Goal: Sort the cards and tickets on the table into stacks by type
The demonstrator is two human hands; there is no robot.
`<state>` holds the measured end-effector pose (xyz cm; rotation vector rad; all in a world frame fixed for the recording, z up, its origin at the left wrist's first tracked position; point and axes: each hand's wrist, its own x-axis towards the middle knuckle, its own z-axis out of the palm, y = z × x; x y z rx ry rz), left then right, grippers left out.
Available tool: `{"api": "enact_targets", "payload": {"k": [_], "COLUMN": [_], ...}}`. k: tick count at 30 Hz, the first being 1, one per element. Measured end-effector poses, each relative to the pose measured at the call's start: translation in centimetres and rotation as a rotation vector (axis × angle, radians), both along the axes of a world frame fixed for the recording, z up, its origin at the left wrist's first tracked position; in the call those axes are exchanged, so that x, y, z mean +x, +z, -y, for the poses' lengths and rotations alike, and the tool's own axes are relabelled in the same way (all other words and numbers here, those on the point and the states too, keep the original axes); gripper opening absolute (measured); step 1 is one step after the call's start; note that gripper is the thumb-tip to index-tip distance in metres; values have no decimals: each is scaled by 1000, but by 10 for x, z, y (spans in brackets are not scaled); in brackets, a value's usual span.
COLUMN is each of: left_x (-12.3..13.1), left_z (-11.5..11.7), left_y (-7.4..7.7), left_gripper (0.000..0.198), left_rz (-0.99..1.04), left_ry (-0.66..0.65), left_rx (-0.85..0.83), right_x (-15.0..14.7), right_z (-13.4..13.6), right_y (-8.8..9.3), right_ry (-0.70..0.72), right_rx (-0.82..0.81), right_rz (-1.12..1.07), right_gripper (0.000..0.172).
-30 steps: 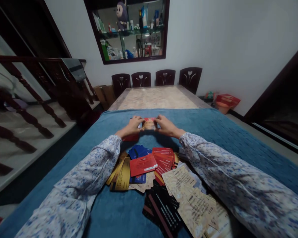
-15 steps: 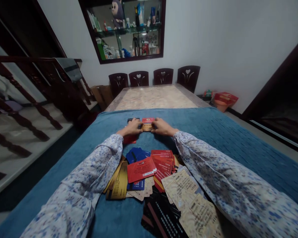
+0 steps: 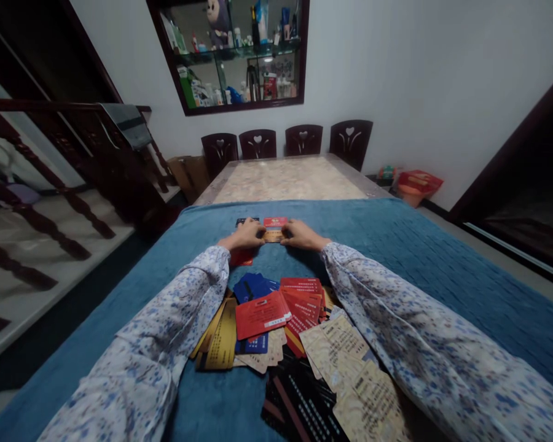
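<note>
Probably light, stiff and slick, the gold card [image 3: 273, 236] sits on the cloth [image 3: 368, 239] just nearer than the red card [image 3: 275, 221], its side edges, likely the best hold, pinched by left hand [image 3: 249, 234] and right hand [image 3: 303, 235] fingertips.

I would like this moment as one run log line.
left hand at left end of tan card | right hand at its right end | red card just beyond | mixed cards nearer on blue cloth
</note>
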<state>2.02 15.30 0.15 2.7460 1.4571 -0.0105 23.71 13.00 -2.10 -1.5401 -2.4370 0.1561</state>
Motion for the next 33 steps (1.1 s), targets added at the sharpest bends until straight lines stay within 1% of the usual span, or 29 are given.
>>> {"api": "enact_targets", "payload": {"k": [3, 9, 18, 24, 28, 33], "left_x": [1, 4, 6, 4, 1, -9], "left_z": [0, 1, 5, 2, 10, 25], "left_y": [0, -1, 2, -3, -2, 8], "left_gripper": [36, 38, 25, 31, 31, 36], "left_rz": [-6, -13, -16, -3, -2, 25], "left_ry": [4, 26, 32, 27, 7, 7], "left_rx": [-1, -11, -22, -6, 29, 60], "right_x": [0, 0, -1, -1, 0, 1], "right_z": [0, 2, 5, 3, 0, -2], "right_y": [1, 1, 5, 4, 2, 2], "right_ry": [3, 9, 6, -16, -9, -3], "right_rx": [-1, 7, -10, -19, -15, -42], "right_rz": [-13, -7, 14, 42, 34, 48], "right_gripper": [25, 28, 25, 25, 24, 26]}}
